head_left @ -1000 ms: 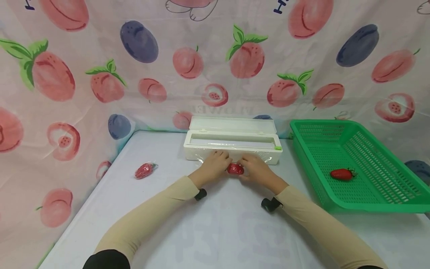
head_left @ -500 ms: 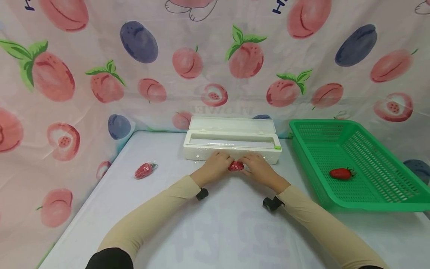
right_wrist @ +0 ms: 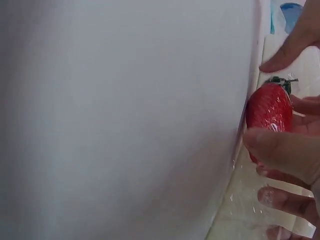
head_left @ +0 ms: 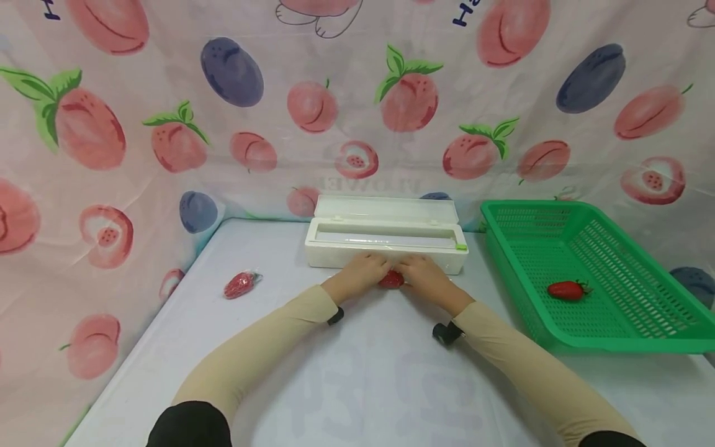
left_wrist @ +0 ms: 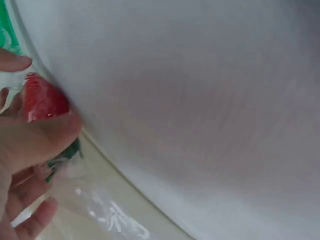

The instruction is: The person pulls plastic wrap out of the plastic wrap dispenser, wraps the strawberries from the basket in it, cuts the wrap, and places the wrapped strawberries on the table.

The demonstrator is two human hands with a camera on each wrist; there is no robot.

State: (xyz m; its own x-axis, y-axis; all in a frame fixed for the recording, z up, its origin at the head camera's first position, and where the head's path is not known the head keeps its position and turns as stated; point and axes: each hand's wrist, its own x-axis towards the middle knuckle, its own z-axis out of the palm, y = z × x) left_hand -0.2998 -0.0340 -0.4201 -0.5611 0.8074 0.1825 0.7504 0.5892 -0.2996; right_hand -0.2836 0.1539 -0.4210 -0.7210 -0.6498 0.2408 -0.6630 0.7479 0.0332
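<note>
A red strawberry with a green leafy cap, in clear cling film, is between my two hands at the front of the white cling film box. My left hand holds its leafy end; in the left wrist view the thumb lies across the strawberry, fingers beneath. My right hand holds the other end, its thumb pressing on the film-covered strawberry in the right wrist view. Loose film shows around the fingers of both hands.
The box's lid is raised, with a green piece at its right end. A film-wrapped strawberry lies at the left. The green basket at the right holds another strawberry. A fruit-print cloth hangs behind.
Both hands have shifted slightly and drawn closer together around the strawberry. The strawberry turned a little and stays in front of the box. The other strawberries have not moved.
</note>
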